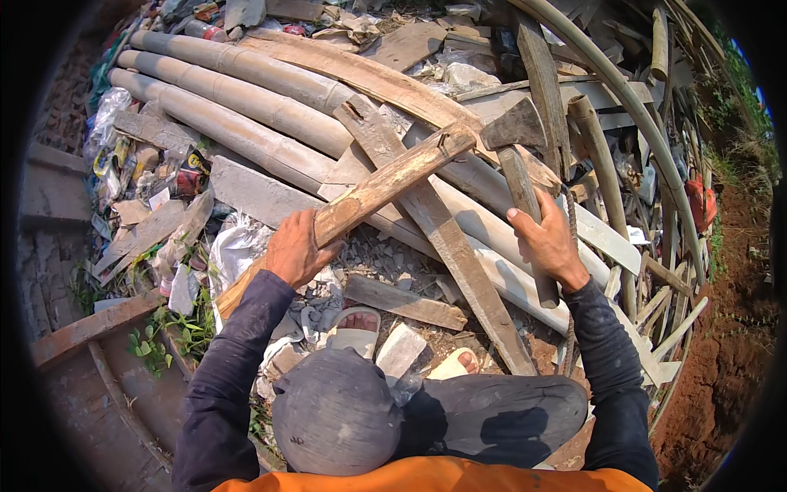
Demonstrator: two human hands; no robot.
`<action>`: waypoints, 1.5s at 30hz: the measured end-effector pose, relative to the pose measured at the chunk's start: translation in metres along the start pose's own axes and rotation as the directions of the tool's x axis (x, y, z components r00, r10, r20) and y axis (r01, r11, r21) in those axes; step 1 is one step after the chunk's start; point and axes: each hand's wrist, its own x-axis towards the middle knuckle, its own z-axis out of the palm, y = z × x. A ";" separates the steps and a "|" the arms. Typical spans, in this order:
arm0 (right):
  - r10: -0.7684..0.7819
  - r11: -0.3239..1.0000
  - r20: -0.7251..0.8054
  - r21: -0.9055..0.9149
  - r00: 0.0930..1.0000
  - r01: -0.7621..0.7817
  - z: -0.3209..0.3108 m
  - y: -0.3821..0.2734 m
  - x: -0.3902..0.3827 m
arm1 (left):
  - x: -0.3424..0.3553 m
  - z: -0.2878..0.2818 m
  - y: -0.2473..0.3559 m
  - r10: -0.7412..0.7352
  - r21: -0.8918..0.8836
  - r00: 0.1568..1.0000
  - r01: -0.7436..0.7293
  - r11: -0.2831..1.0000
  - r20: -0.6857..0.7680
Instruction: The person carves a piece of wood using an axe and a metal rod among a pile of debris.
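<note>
My left hand point(297, 249) is wrapped round a rough wooden post point(395, 175), which slants up to the right. Near its far end a dark nail or notch shows, though I cannot tell which. In my right hand point(551, 246) is a hatchet point(520, 179), held by its wooden handle with the metal head up. The blade is beside the post's far end; whether they touch I cannot tell. Under the post, a grey plank point(456, 254) lies crosswise over thick bamboo poles point(238, 123).
Rubble and plastic scraps point(164, 176) lie at the left, near a rusty beam point(98, 328). A curved pole point(648, 131) arches at the right, before a red earth bank point(738, 353). My sandalled feet point(361, 328) stand among broken boards, such as a short board point(406, 302).
</note>
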 end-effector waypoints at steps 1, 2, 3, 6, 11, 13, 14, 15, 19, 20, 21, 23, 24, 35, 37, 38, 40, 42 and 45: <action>-0.043 0.995 -0.070 -0.089 0.997 0.037 0.001 0.006 -0.002 | 0.002 0.004 0.002 0.002 0.009 1.000 -0.001 1.000 -0.009; -0.020 0.999 -0.051 -0.046 0.998 0.017 -0.001 0.011 -0.005 | 0.003 0.008 0.004 0.003 0.018 1.000 -0.003 1.000 -0.019; 0.007 1.000 -0.031 -0.002 0.999 -0.007 0.003 0.011 -0.008 | 0.004 0.014 0.005 0.005 0.026 1.000 -0.004 1.000 -0.024; -0.022 0.999 -0.024 -0.027 0.999 0.021 0.015 0.016 -0.006 | 0.010 0.029 0.004 -0.023 0.014 0.994 0.025 1.000 -0.102; -0.239 0.963 -0.131 -0.157 0.962 0.218 0.023 0.004 0.000 | 0.011 0.038 0.005 -0.055 0.007 0.989 0.057 0.998 -0.135; -0.366 0.930 -0.269 -0.105 0.891 0.351 0.014 -0.022 -0.003 | 0.011 0.038 0.006 -0.058 0.006 0.992 0.059 0.998 -0.115; -0.427 0.900 -0.335 -0.070 0.840 0.430 0.015 -0.029 -0.001 | 0.013 0.036 0.006 -0.061 0.007 0.993 0.062 0.998 -0.100; -0.468 0.859 -0.427 -0.011 0.774 0.512 0.018 -0.033 0.001 | 0.012 0.035 0.007 -0.065 0.008 0.994 0.066 0.998 -0.085; -0.414 0.826 -0.030 -0.432 0.910 0.362 0.035 0.044 0.040 | 0.018 0.037 0.014 -0.057 0.020 0.996 0.059 0.998 -0.071; -0.400 0.842 0.003 -0.394 0.916 0.369 0.039 0.037 0.035 | 0.017 0.035 0.012 -0.082 -0.006 0.996 0.081 0.997 -0.047; -0.404 0.848 0.037 -0.359 0.914 0.390 0.035 0.023 0.035 | 0.026 0.032 0.012 -0.092 -0.002 0.993 0.092 0.996 -0.080; -0.381 0.874 0.015 -0.321 0.925 0.365 0.033 -0.014 0.026 | 0.013 0.035 0.008 -0.105 -0.003 0.993 0.105 0.994 -0.056; -0.500 0.834 -0.087 -0.314 0.861 0.453 0.025 -0.028 0.024 | 0.015 0.033 0.011 -0.095 0.004 0.995 0.095 0.995 -0.036; -0.277 0.935 -0.058 -0.246 0.959 0.255 0.045 0.048 0.027 | 0.025 0.039 0.007 -0.061 -0.009 0.996 0.061 0.998 -0.059; -0.262 0.948 -0.054 -0.200 0.964 0.247 0.040 0.032 0.022 | 0.019 0.039 0.011 -0.109 0.002 0.994 0.109 0.994 -0.009; -0.242 0.962 -0.092 -0.151 0.966 0.227 0.034 0.015 0.015 | 0.015 0.041 0.008 -0.118 0.005 0.993 0.118 0.993 -0.031; -0.274 0.961 -0.211 -0.014 0.938 0.277 0.013 -0.027 0.015 | 0.018 0.042 0.011 -0.102 0.011 0.993 0.103 0.995 -0.067; -0.405 0.851 -0.389 0.170 0.828 0.496 0.010 -0.042 0.018 | 0.017 0.041 0.012 -0.099 0.010 0.992 0.100 0.995 -0.073; -0.449 0.791 -0.432 0.214 0.782 0.573 0.019 -0.028 0.031 | 0.014 0.042 0.008 -0.064 0.031 0.991 0.068 0.997 -0.114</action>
